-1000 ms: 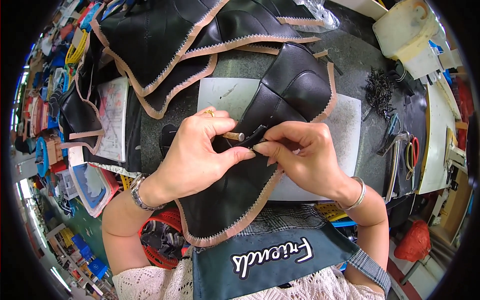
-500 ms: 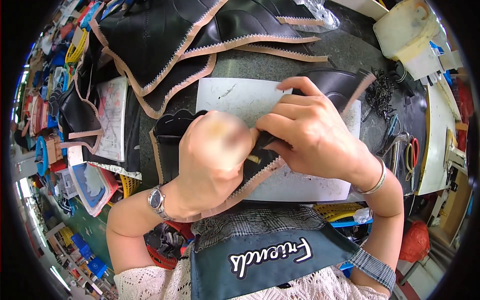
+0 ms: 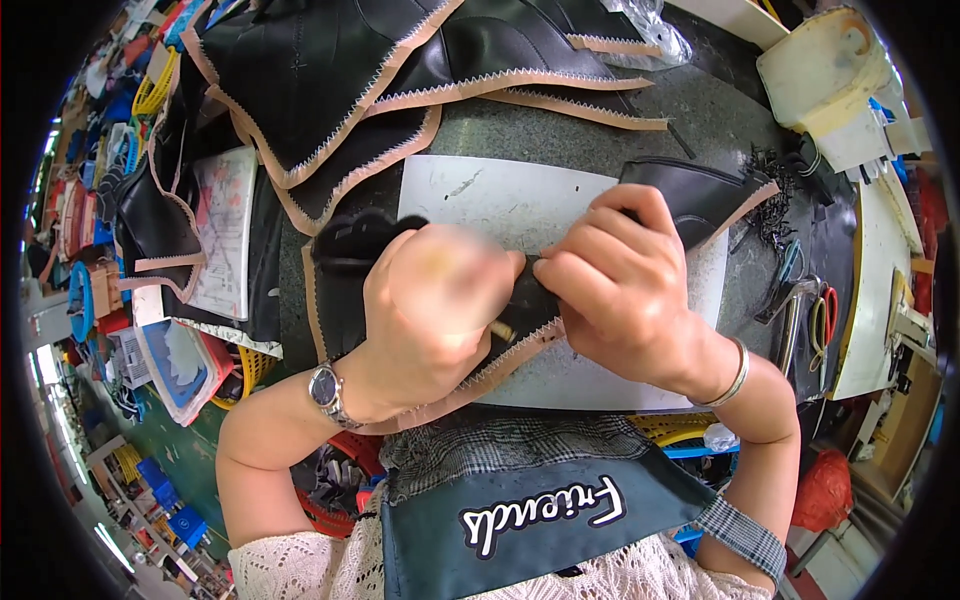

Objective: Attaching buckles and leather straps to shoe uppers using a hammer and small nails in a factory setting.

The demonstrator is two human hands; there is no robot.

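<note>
A person's two bare hands work a black leather piece [image 3: 690,195] laid on a white board [image 3: 480,195] in the middle of a grey tabletop [image 3: 640,145]. The left hand [image 3: 435,300] is closed in a loose fist over the piece's middle and seems to grip a small stick-like tool [image 3: 503,331], though blur makes this uncertain. The right hand [image 3: 620,290] has fingers curled down, pinching the leather beside the left hand; the two hands touch.

The piece lies with its long axis running from the board's lower left to its upper right. Its narrow end points toward the tabletop's right edge, and its pink zigzag trim [image 3: 520,355] runs along the near side.

The step in hand looks like working or folding the leather's edge between the fingers. The next move probably calls for a firm pinch with the right hand while the left guides the tool along the trim.

More leather pieces [image 3: 330,90] are heaped at the far left corner.
</note>
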